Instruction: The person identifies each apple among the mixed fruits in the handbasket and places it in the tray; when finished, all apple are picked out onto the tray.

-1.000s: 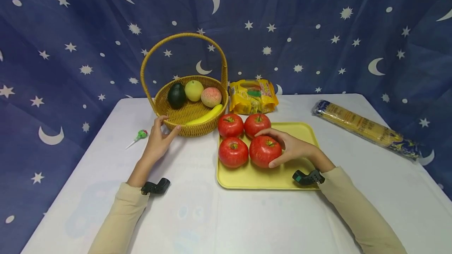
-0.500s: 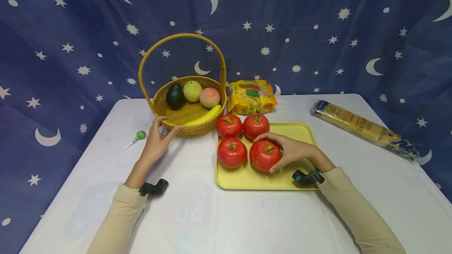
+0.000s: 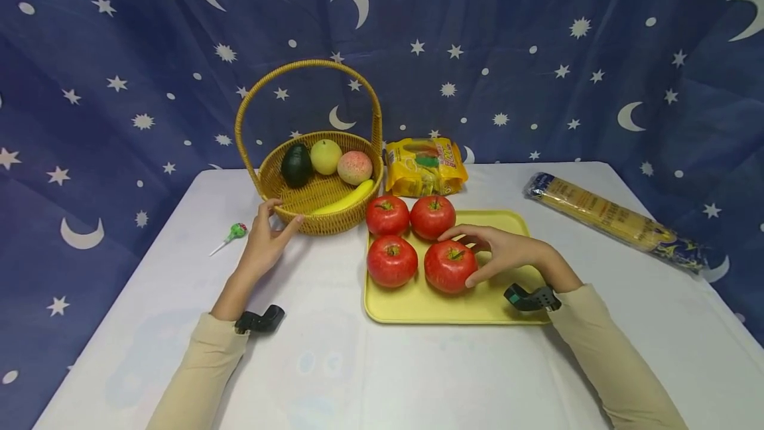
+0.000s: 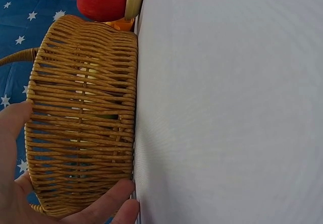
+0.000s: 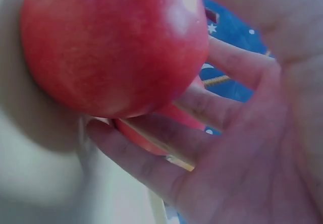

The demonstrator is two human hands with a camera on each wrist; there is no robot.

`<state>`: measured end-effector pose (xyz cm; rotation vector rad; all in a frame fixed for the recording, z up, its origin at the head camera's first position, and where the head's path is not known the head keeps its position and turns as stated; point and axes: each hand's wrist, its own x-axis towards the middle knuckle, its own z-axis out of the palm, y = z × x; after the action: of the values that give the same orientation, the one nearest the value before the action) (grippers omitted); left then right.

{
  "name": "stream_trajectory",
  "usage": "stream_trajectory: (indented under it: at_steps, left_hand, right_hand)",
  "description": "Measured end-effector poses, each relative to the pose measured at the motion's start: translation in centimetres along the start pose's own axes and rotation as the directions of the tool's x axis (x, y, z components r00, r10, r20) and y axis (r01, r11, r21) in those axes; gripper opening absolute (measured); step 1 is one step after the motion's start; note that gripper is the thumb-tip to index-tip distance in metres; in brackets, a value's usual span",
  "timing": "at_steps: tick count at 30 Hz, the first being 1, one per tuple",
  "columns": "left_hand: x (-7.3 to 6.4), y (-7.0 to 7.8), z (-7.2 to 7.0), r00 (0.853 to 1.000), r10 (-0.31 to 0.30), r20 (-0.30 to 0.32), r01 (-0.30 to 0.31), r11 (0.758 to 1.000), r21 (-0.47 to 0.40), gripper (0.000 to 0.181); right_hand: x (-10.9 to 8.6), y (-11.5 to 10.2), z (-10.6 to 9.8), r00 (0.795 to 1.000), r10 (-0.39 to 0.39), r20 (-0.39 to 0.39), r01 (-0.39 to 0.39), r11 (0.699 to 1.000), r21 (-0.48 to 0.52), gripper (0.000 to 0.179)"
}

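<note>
A red apple [image 3: 450,266] sits on the yellow tray [image 3: 507,310] beside several other apples, including one at front left [image 3: 392,261]. My right hand [image 3: 504,251] is spread around its right side, thumb and fingertips close to the skin. In the right wrist view the fingers [image 5: 146,168] are loosely extended behind the apple. My left hand [image 3: 265,241] holds the front left side of the wicker basket [image 3: 334,223], thumb at the rim and fingers low on the wall. Inside are an avocado [image 3: 296,165], a yellow-green pear [image 3: 325,156], a peach [image 3: 355,168] and a banana [image 3: 345,199].
Behind the tray stands a yellow snack bag [image 3: 425,168]. A long packet of noodles [image 3: 615,219] lies at the right, and a lollipop [image 3: 233,234] lies left of the basket. A starry blue curtain [image 3: 513,52] hangs behind the white table [image 3: 418,383].
My right hand has drawn slightly right, its fingers loosening from the front right apple, which has shifted a little toward me. The left hand and basket have stayed in place.
</note>
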<state>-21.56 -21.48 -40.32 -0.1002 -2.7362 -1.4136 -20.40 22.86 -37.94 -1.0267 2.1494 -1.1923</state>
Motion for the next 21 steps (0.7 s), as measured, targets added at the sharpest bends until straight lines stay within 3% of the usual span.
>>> stream_trajectory:
  at_steps: [12,16,21]
  left_hand:
    - [-0.2,0.1,-0.4,1.000,-0.004,-0.012,0.004,0.999,0.033,0.072]
    - [-0.4,0.6,-0.3,0.997,-0.009,-0.082,0.016,0.995,0.095,0.070]
    - [-0.6,1.2,-0.1,0.977,0.066,-0.202,-0.035,0.988,0.152,0.060]
  right_hand:
    - [0.6,0.3,0.4,0.998,-0.018,-0.063,0.021,0.999,0.043,0.070]
    - [0.1,0.2,-0.3,0.987,-0.056,-0.148,0.063,0.997,0.041,0.060]
    - [-0.3,0.2,-1.1,0.953,-0.131,-0.275,0.131,0.991,-0.018,0.042]
